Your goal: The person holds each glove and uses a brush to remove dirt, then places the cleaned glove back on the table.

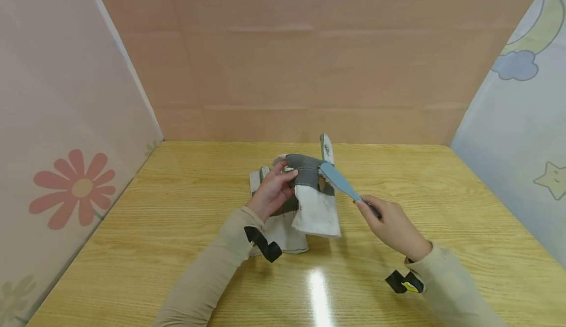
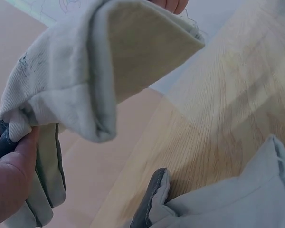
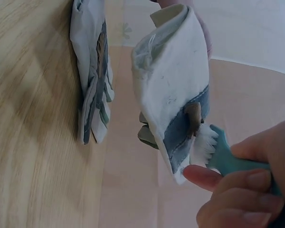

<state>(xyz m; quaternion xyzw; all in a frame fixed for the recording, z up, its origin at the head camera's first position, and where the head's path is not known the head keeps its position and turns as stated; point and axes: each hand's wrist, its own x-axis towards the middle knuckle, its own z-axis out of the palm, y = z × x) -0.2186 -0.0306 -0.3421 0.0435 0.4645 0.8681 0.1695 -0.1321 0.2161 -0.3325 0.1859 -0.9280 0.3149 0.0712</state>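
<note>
Your left hand [image 1: 273, 189] pinched the glove [image 1: 316, 211] above the table [image 1: 177, 214]; your right hand [image 1: 395, 226] gripped the brush [image 1: 338, 178], bristles [image 3: 204, 146] at the glove's gray band [image 1: 305, 177]. Likely you needed it taut, strokes short, light.

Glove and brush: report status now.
Left hand grips raised glove. Right hand holds brush, bristles at grey band. Second glove on table; nothing visibly blocks brush.

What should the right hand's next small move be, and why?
Probably a short stroke of the blue brush across the brown patch on the raised work glove: the white bristles sit right beside that patch, the right hand grips the handle, and the left hand pinches the glove's gray band.
</note>
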